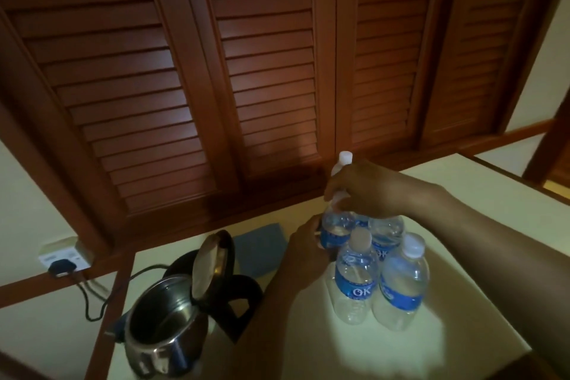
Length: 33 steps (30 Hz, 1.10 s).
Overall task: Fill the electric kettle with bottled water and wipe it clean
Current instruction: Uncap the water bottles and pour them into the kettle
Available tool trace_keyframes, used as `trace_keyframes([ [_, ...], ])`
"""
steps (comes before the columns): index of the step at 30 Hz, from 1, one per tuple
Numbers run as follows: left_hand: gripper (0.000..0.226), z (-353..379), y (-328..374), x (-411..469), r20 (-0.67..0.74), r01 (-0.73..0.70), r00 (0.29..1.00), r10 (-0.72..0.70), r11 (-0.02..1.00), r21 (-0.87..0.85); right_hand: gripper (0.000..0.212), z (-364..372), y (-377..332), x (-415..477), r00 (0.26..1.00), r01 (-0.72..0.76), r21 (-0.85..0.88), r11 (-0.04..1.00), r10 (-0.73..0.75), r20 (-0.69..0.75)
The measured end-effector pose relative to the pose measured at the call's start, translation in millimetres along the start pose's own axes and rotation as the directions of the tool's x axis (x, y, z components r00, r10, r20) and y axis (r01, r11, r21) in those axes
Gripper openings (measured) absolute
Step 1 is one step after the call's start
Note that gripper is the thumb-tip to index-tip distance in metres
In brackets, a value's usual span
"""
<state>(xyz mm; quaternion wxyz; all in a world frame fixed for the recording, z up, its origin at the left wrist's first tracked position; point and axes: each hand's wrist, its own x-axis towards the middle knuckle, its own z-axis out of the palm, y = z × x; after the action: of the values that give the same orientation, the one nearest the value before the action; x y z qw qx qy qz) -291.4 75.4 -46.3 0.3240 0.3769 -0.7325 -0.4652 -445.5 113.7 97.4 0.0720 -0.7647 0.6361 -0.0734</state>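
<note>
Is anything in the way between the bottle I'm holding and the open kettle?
Nothing visible. The held bottle is in both hands, left hand and right hand. The kettle stands to its left, lid up, bare tabletop between.

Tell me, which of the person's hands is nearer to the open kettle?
The left hand. It holds a bottle's body just right of the kettle; the right hand grips that bottle higher up, farther away.
</note>
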Motion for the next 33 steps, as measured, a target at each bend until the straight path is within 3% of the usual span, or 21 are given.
trace_keyframes([
  [12, 0.059, 4, -15, -1, 0.008, 0.002, 1.000, -0.002, 1.000, -0.013, 0.022, 16, 8, 4, 0.999, 0.020, 0.049, 0.999, -0.018, -0.048],
  [21, 0.076, -12, 24, -15, 0.097, -0.010, 0.995, -0.005, 0.988, 0.154, 0.029, 14, 9, 5, 0.998, 0.030, 0.084, 0.996, -0.026, -0.052],
  [25, 0.071, -35, 69, -33, 0.004, -0.143, 0.989, 0.146, 0.957, 0.252, 0.029, 2, 5, 3, 0.997, 0.052, 0.050, 0.997, -0.049, -0.061],
  [28, 0.064, -60, 115, -53, -0.071, -0.253, 0.955, 0.289, 0.914, 0.316, 0.019, -18, -14, 1, 0.983, 0.098, 0.048, 0.994, -0.090, -0.158],
  [33, 0.042, -120, 161, -91, -0.186, -0.306, 0.904, 0.384, 0.887, 0.346, 0.022, -36, -73, -10, 0.935, 0.241, 0.302, 0.922, -0.138, -0.326],
])
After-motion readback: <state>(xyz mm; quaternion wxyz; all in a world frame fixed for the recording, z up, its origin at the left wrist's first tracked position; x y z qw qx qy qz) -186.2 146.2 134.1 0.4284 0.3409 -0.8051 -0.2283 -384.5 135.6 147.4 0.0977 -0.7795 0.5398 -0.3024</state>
